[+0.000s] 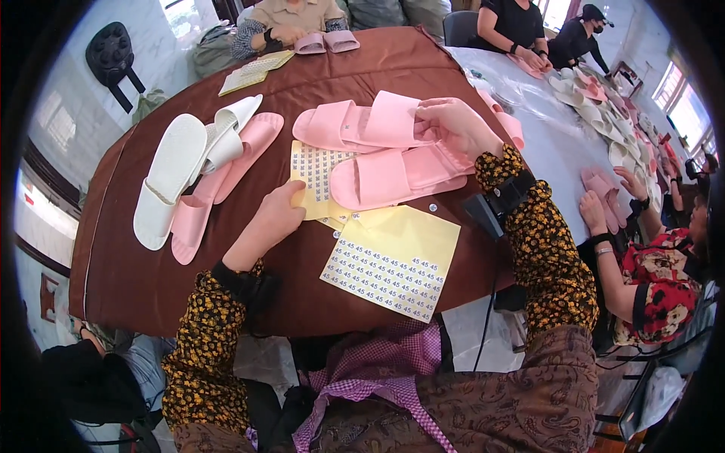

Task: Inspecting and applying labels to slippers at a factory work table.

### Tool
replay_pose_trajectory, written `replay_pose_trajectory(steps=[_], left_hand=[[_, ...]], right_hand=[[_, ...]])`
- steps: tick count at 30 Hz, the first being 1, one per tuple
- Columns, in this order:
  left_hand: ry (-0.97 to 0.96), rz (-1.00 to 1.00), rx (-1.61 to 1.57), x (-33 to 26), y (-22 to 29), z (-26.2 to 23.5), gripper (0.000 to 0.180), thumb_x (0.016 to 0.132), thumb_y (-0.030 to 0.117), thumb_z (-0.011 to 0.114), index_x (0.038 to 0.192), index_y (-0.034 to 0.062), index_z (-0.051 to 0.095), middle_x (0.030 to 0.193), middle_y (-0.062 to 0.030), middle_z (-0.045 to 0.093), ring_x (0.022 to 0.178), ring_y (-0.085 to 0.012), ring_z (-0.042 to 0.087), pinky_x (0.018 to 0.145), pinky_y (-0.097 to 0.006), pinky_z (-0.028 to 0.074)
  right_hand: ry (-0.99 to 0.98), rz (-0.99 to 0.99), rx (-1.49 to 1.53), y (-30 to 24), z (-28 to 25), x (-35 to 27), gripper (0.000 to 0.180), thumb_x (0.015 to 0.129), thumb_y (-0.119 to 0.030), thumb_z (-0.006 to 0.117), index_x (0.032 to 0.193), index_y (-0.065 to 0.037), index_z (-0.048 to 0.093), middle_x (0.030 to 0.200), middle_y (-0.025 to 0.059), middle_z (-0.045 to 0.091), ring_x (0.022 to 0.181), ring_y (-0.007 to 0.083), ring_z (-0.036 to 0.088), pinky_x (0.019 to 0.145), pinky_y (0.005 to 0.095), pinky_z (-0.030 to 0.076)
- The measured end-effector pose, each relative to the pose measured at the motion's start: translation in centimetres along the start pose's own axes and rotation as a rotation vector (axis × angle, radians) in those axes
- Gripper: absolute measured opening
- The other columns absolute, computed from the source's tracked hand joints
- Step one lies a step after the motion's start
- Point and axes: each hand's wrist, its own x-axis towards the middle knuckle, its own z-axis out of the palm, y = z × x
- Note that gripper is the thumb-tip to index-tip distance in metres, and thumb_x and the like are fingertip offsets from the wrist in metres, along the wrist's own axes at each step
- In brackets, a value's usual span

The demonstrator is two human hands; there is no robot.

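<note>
My left hand pinches the edge of a yellow sticker sheet printed with rows of small dark marks. Part of that sheet lies beneath pink slippers. At the upper right of this group, my right hand closes its fingers on the end of a pink slipper; some fingers are hidden behind it. Closer to me rest more pink slippers, overlapping one another. A second sticker sheet, pale yellow with rows of printed numbers, lies nearest me, and a small round sticker sits on the cloth beside it.
White slippers lie across pink ones at the left of the brown-covered table. Across it, a person handles mauve slippers. On the right, a plastic-covered table holds a slipper pile; another person's hands touch pink slippers.
</note>
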Motion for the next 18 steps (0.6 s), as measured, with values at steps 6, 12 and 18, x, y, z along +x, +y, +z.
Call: replay_pose_trajectory(steps=[6,12,18], left_hand=[[-0.033,-0.004,0.357,-0.9,1.9,-1.2,0.044,0.082,0.019,0.060,0.122,0.0020,0.054,0.113,-0.0245,0.060,0.104,-0.0424,0.058,0.088,-0.047,0.048],[0.068,0.197,0.518,-0.8,2.2,-1.0,0.047,0.085,0.031,0.060,0.127,0.0103,0.051,0.132,-0.0159,0.048,0.114,-0.0373,0.049,0.089,-0.050,0.043],[0.023,0.179,0.579,-0.9,1.8,-0.1,0.046,0.085,0.030,0.060,0.126,0.0095,0.053,0.131,-0.0162,0.049,0.114,-0.0361,0.049,0.091,-0.053,0.040]], right_hand=[[0.067,-0.008,0.008,-0.3,-0.1,-0.4,0.019,0.088,-0.007,0.062,0.098,0.008,0.061,0.079,0.0089,0.062,0.066,0.0139,0.061,0.058,0.0250,0.051],[0.004,-0.048,-0.060,0.4,1.4,0.2,0.022,0.085,-0.010,0.065,0.098,0.008,0.062,0.082,0.0101,0.064,0.068,0.0150,0.063,0.060,0.0240,0.051],[0.161,-0.257,-0.348,0.9,0.8,0.8,0.030,0.089,-0.012,0.059,0.112,0.006,0.061,0.101,0.0100,0.066,0.090,0.0135,0.063,0.079,0.0250,0.050]])
